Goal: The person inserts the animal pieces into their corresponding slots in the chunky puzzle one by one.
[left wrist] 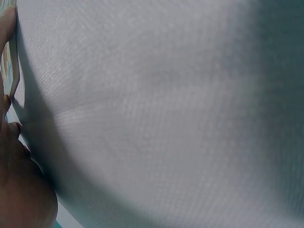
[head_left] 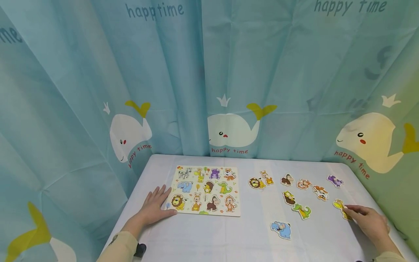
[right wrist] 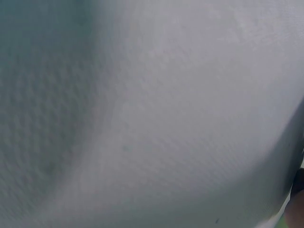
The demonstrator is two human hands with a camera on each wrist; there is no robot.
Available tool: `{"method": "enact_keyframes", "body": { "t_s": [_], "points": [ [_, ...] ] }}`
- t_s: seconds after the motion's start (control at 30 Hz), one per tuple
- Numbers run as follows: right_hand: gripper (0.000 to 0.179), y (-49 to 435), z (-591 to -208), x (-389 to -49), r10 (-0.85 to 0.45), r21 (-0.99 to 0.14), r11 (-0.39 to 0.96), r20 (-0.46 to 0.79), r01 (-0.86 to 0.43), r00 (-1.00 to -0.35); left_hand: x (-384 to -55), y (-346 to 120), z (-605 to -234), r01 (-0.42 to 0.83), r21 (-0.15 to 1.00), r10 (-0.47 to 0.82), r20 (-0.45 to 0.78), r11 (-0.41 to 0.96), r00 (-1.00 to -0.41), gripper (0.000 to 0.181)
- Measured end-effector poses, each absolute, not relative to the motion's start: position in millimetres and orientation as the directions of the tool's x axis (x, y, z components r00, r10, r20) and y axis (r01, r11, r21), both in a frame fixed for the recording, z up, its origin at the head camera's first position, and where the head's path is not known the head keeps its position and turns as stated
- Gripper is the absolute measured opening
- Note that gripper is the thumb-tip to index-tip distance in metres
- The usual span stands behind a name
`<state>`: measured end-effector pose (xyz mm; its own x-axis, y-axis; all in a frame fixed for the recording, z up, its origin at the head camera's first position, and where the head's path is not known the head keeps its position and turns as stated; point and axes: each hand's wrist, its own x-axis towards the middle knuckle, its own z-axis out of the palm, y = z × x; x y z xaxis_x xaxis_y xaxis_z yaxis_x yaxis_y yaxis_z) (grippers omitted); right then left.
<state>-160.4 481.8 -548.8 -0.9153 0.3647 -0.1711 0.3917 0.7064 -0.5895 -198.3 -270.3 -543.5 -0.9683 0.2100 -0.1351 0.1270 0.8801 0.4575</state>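
Note:
My right hand (head_left: 370,220) pinches a giraffe puzzle piece (head_left: 338,204) between thumb and fingers at the right of the table; the fingers hide its lower right part. With fingers spread, my left hand (head_left: 155,205) rests at the left edge of a puzzle board (head_left: 237,202) printed with several animals, its thumb by the lower left corner. In the left wrist view, fingers (left wrist: 5,26) touch the board's edge. Just a sliver of the right hand (right wrist: 295,209) shows in the right wrist view, without the piece.
Loose pieces lie right of the board: a lion (head_left: 256,183), kangaroo (head_left: 266,178), monkey (head_left: 303,184), hedgehog (head_left: 289,198), crocodile (head_left: 302,211), elephant (head_left: 281,230), purple hippo (head_left: 335,181) and others. A blue curtain (head_left: 183,72) hangs behind the white table (head_left: 209,240).

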Motion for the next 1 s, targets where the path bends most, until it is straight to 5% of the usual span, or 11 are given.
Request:
{"method": "enact_keyframes", "body": {
  "t_s": [0.53,1.0],
  "points": [
    [0.061,481.6,-549.2,-161.1,0.402,-0.571,0.717,-0.128,0.399,-0.906,-200.5,-269.5,-542.8,0.137,0.446,0.218,-0.136,0.885,-0.966,0.106],
    [0.060,432.5,-520.7,-186.0,0.348,-0.663,0.714,0.056,0.225,-0.936,-200.4,-272.7,-547.7,0.134,0.436,0.216,-0.144,0.890,-0.966,0.107]
  ]
}}
